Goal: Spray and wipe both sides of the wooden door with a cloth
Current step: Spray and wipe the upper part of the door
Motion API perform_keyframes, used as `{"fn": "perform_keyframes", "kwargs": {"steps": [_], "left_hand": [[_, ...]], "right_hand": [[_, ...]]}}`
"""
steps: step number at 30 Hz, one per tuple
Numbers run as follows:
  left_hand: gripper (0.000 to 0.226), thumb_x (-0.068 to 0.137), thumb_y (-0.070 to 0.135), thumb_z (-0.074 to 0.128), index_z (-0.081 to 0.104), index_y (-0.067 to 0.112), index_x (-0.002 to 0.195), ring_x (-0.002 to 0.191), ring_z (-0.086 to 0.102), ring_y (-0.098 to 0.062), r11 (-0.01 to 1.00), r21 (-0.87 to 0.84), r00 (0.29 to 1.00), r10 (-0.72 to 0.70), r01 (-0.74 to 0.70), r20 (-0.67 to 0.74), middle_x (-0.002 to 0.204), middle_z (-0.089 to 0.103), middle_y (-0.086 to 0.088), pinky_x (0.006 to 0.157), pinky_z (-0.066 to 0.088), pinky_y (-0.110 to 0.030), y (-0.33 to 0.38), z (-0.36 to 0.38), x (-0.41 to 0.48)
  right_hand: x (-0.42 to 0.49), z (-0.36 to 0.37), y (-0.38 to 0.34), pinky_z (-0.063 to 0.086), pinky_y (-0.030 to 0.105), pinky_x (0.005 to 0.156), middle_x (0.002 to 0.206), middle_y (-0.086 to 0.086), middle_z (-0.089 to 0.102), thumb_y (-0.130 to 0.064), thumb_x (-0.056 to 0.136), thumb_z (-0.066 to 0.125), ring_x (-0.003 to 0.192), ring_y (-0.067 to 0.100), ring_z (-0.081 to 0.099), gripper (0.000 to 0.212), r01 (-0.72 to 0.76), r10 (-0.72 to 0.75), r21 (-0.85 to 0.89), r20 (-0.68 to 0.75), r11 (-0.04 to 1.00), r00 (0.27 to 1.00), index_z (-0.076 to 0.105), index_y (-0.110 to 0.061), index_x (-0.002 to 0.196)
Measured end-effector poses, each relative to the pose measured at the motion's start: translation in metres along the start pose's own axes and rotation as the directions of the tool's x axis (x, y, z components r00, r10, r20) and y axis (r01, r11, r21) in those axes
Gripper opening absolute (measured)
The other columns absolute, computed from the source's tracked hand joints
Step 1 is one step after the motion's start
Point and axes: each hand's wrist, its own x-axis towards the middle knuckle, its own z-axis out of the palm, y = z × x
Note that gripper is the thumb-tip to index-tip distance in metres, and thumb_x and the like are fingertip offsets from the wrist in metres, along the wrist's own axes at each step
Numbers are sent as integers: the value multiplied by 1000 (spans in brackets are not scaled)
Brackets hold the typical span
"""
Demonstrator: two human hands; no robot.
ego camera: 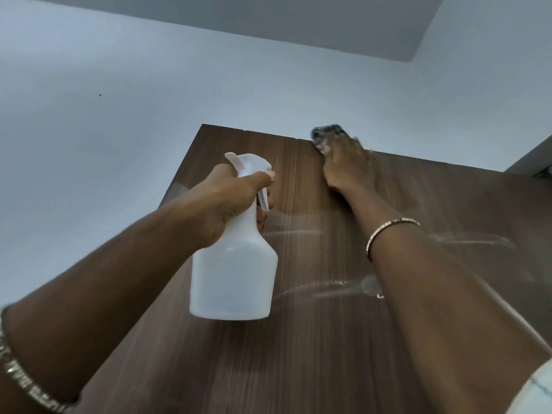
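I look up at a dark brown wooden door (313, 339) that fills the lower middle and right of the view. My left hand (236, 201) grips the neck of a white translucent spray bottle (236, 264), held upright in front of the door's left part with a finger on the trigger. My right hand (348, 164) reaches to the door's top edge and presses a dark grey cloth (327, 134) against the wood there. Most of the cloth is hidden under my fingers. Wet streaks shine across the door below my right forearm.
A pale blue-white wall (104, 115) stands behind and left of the door, with the grey ceiling (268, 22) above. A grey frame edge (531, 165) shows at the far right. A small hook or knob (370, 286) sits on the door near my right forearm.
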Motion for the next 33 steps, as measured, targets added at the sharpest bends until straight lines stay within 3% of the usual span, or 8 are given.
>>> {"fn": "perform_keyframes", "kwargs": {"steps": [3, 10, 14, 19, 23, 27, 30, 33], "left_hand": [[40, 91, 48, 64, 60, 18, 118, 59, 64, -16, 1000, -25, 999, 10, -9, 31, 97, 72, -11, 55, 57, -31, 1, 0, -4], [36, 93, 39, 66, 66, 7, 109, 48, 58, -14, 983, -181, 993, 40, -20, 107, 95, 75, -15, 52, 55, -30, 4, 18, -12], [34, 93, 40, 65, 67, 10, 108, 46, 59, -12, 978, -209, 994, 42, -20, 103, 97, 75, -14, 51, 56, -29, 6, 28, -16], [35, 93, 40, 65, 69, 7, 104, 45, 58, -12, 973, -231, 995, 31, -10, 90, 96, 75, -14, 53, 57, -29, 7, 48, -18], [33, 94, 38, 64, 68, 7, 105, 44, 57, -11, 974, -228, 997, 25, -8, 75, 95, 75, -15, 51, 56, -28, 11, 74, -20], [28, 94, 36, 64, 68, 9, 103, 41, 55, -10, 976, -216, 998, 28, -17, 48, 89, 76, -13, 47, 53, -26, 14, 100, -22], [28, 94, 39, 64, 68, 12, 100, 43, 58, -10, 981, -187, 998, 58, -52, 29, 88, 76, -10, 49, 53, -27, 15, 117, -23], [29, 94, 36, 64, 68, 7, 99, 44, 57, -11, 970, -227, 996, 88, -82, 17, 84, 75, -10, 49, 53, -27, 23, 129, -28]], "right_hand": [[-24, 6, -10, 1, 57, 126, 171, 4, 18, -28, 109, 32, 159, 30, 8, 52, -211, 209, -11, -74, 978, 975, 29, -27, 161], [-63, -2, 6, 6, 49, 128, 170, -11, 20, -42, 113, 26, 159, 16, 10, 49, 350, -351, 22, 92, 936, 932, 26, -39, 162], [-37, -28, 86, 7, 57, 126, 171, -7, 17, -37, 112, 30, 158, 24, 15, 49, 52, -51, -28, 19, 998, 998, 26, -36, 162], [-28, -36, 123, -2, 59, 126, 170, 10, 20, -30, 108, 29, 158, 34, 10, 53, -367, 363, -60, -66, 928, 929, 32, -23, 161], [-24, -26, 76, 15, 55, 124, 164, 11, 36, -33, 108, 34, 152, 33, 29, 49, -48, 42, -93, -67, 994, 997, 42, -22, 156], [-23, -22, 58, 3, 47, 128, 172, -2, 18, -39, 113, 25, 159, 23, 9, 51, 275, -273, -4, 126, 961, 954, 25, -32, 163], [-16, -30, 104, 12, 49, 127, 169, -1, 26, -34, 111, 30, 157, 26, 21, 50, 217, -216, -9, 37, 976, 976, 33, -31, 160], [-21, -48, 171, 20, 54, 124, 163, 8, 38, -23, 103, 37, 151, 33, 31, 51, -130, 130, 2, -129, 991, 983, 45, -23, 153]]}}
